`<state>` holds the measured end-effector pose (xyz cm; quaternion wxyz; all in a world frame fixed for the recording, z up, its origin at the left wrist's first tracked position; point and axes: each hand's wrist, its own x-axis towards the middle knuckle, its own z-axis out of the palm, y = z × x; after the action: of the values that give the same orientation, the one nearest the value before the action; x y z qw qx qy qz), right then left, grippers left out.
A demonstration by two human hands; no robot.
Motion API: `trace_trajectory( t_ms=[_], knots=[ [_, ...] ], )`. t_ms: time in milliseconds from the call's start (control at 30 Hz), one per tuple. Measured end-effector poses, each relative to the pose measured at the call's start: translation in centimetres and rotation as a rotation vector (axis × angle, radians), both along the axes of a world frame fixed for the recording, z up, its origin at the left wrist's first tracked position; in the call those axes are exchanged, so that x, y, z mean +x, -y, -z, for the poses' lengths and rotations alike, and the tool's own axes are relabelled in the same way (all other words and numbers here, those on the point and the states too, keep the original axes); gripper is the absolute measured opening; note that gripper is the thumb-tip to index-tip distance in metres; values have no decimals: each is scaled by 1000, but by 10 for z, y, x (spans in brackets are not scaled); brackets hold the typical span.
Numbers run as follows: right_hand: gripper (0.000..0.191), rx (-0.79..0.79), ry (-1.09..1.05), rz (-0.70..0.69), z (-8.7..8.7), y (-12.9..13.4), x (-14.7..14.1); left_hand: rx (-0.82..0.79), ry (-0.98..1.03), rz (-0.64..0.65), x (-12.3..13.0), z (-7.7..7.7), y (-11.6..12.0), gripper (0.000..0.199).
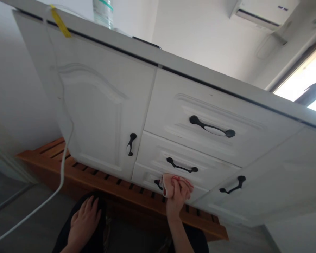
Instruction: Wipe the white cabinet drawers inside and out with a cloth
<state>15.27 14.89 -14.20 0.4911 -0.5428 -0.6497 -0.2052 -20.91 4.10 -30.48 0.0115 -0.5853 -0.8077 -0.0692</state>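
My right hand (179, 197) presses a pink cloth (168, 185) against the front of the bottom drawer (144, 174) of a white cabinet. The cloth covers part of that drawer's black handle (158, 183). Just above it are the middle drawer's handle (182, 166) and the top drawer's black and white handle (212, 127). My left hand (84, 221) lies flat on my dark-clothed knee, fingers stretched, with nothing in it.
A slatted wooden bench (115, 188) runs along the cabinet's foot. At the left hangs a white cable (62, 168), past the cabinet door (94, 116). On the top stand a clear bottle (103, 14) and a dark flat object (146, 42); a yellow strip (59, 21) hangs over the edge.
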Motion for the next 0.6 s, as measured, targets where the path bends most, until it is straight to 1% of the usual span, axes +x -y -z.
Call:
trace_trajectory(
  t_ms=[67, 133, 200, 267, 333, 400, 467, 533, 600],
  knots=[
    [28, -60, 43, -73, -2, -5, -40, -108, 1, 69, 7, 3, -3, 55],
    [33, -115, 93, -157, -3, -14, -84, -173, 26, 107, 12, 4, -6, 52],
    [38, -155, 162, -238, -3, -25, -128, -169, 71, 103, 13, 3, -8, 51],
    [39, -214, 251, -323, -3, -34, -166, -137, 106, 95, 10, 4, -6, 50],
    [37, -303, 359, -404, -3, -41, -193, -151, 71, 106, 4, 7, -3, 50],
    [37, -391, 476, -473, -4, -45, -201, -217, -28, 124, -3, 11, -1, 52],
    [37, -451, 587, -527, -4, -45, -189, -264, -115, 133, -7, 13, 0, 53],
    [37, -474, 667, -555, -2, -41, -160, -267, -150, 141, -8, 12, 1, 53],
    [37, -462, 704, -536, 2, -35, -121, -243, -153, 159, -6, 9, 1, 52]
  ],
)
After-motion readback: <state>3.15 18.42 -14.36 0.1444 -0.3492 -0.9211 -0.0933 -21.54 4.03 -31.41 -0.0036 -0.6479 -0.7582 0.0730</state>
